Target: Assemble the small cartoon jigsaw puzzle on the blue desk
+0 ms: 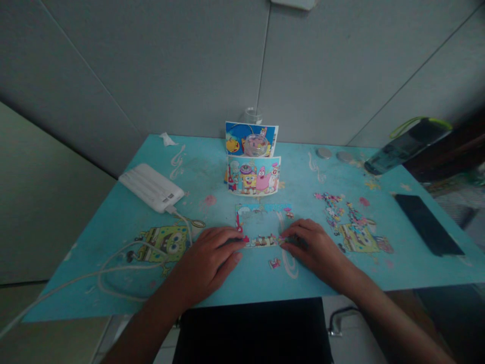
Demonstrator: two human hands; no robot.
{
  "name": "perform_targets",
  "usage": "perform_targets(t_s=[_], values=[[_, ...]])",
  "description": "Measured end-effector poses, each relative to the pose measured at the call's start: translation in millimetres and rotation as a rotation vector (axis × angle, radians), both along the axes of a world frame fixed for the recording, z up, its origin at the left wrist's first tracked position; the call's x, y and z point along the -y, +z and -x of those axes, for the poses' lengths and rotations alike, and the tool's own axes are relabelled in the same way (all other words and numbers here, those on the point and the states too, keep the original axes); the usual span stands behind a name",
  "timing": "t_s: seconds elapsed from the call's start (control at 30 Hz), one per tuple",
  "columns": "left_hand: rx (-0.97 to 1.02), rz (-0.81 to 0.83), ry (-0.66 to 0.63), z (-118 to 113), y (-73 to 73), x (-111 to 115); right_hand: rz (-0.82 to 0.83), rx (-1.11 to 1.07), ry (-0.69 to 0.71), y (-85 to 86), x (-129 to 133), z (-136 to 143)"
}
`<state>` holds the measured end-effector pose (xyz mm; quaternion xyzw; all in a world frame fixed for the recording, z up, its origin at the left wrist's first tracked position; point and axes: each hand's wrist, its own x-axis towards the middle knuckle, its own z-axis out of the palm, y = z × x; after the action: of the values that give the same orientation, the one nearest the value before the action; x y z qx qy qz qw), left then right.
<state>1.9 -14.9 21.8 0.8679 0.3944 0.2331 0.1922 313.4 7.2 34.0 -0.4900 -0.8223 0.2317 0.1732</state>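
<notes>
A partly assembled jigsaw puzzle (261, 241) lies flat on the table, its top, left and bottom borders joined around a bare middle. The fingertips of my left hand (214, 258) rest at its lower left corner, fingers stretched out. At the lower right end, my right hand (312, 245) pinches a small puzzle piece (282, 240) against the bottom border. One loose piece (275, 263) lies below the border, and another (290, 214) sits near the upper right corner. Behind stands a picture card (254, 176) with cartoon figures, leaning upright.
Several loose pieces (333, 210) are heaped to the right. A black phone (428, 225) and a tilted bottle (405, 146) lie farther right. On the left are a white power bank (151, 187) and its looping cable (125, 269). Clear jars (256, 145) stand around the cards.
</notes>
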Motion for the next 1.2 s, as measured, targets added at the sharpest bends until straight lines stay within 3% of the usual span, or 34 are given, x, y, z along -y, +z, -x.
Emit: perform_targets(t_s=[1.07, 1.2], values=[[-0.014, -0.001, 0.001, 1.2, -1.0, 1.8, -0.090, 0.016, 0.111, 10.0, 8.9, 12.5], [-0.011, -0.006, 0.000, 1.4, -2.8, 1.4, -0.130, -0.040, 0.015, 17.3, 11.3, 1.3]])
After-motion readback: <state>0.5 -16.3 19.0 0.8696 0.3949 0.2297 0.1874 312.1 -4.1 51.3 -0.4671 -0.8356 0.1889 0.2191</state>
